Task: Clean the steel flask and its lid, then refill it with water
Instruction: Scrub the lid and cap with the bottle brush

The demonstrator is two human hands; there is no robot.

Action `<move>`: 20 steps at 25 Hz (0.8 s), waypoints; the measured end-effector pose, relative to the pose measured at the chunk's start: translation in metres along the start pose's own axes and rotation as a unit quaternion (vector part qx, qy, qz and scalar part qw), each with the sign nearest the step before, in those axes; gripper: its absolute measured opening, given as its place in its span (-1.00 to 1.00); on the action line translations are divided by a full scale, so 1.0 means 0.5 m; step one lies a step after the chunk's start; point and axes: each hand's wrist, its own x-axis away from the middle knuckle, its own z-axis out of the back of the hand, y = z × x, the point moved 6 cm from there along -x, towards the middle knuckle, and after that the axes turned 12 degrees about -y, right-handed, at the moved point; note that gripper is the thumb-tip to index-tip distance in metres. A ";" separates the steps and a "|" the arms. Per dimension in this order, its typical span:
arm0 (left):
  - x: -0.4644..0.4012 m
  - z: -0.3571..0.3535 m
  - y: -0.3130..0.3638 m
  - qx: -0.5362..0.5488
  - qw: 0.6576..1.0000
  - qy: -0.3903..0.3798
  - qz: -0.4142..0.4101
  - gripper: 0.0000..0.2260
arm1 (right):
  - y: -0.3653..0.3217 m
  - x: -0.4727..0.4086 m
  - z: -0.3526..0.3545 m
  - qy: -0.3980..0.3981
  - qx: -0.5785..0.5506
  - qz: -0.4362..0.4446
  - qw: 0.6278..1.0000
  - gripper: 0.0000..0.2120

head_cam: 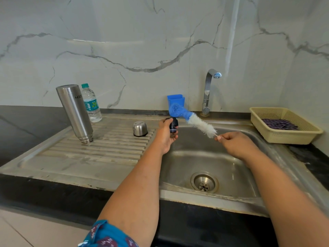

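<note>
Above the sink basin [204, 157], both forearms are reaching forward from the near edge, bare to the elbow. At the left fingers [164, 123], which are curling round it from below and the side, a dark inner stopper [173, 126] is sitting in the grip of the left hand [166, 135], its palm turning toward the basin. The right hand [235, 145] is hovering over the bowl with its knuckles up, and its fingertips [219, 138] are pinching the thin wire stem of a bottle brush [194, 120]; the brush is slanting up and away from those fingertips, white bristles nearest them and blue bristles at the far tip, just beyond the stopper. Well to the left of the left fingers, the steel flask [75, 113] is standing mouth down and leaning on the ribbed draining board [99, 148], with a clear water bottle [91, 104] right behind it. Between flask and left fingers, the steel cup lid [140, 128] is resting on the same ribs. Beyond the brush tip a blue holder [176, 100] is hanging at the back edge, beside a chrome tap [209, 90]. Right of the right hand, a cream basket [284, 138] holding dark striped cloth is sitting on the black counter [26, 132], under a white marble-look wall [142, 41].
</note>
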 end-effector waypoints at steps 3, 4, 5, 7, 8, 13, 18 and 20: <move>-0.002 -0.002 0.015 -0.058 0.997 0.031 -0.040 -0.76 | 0.002 -0.004 0.002 0.010 -0.003 0.006 1.000 -0.70; -0.002 -0.002 0.019 -0.065 0.995 0.041 -0.055 -0.78 | 0.002 -0.006 0.003 0.014 -0.005 0.010 1.000 -0.72; -0.002 -0.002 0.021 -0.068 0.994 0.049 -0.071 -0.82 | 0.001 -0.009 0.004 0.018 -0.004 0.013 1.000 -0.73; 0.000 -0.001 0.022 -0.068 0.991 0.067 -0.094 -0.88 | 0.002 -0.014 0.004 0.022 0.004 0.015 1.000 -0.74; 0.001 0.001 0.023 -0.063 0.990 0.077 -0.101 -0.88 | 0.003 -0.016 0.003 0.023 0.007 0.015 1.000 -0.74; 0.009 0.014 0.030 -0.002 0.990 0.100 -0.098 -0.86 | 0.010 -0.020 0.005 0.027 0.017 0.012 0.999 -0.69; 0.015 0.017 0.031 0.105 0.985 0.115 -0.080 -0.86 | 0.005 -0.018 0.007 0.035 0.018 0.017 0.999 -0.67; 0.014 0.021 0.031 0.111 0.984 0.115 -0.081 -0.87 | 0.003 -0.015 0.008 0.037 0.018 0.018 0.999 -0.66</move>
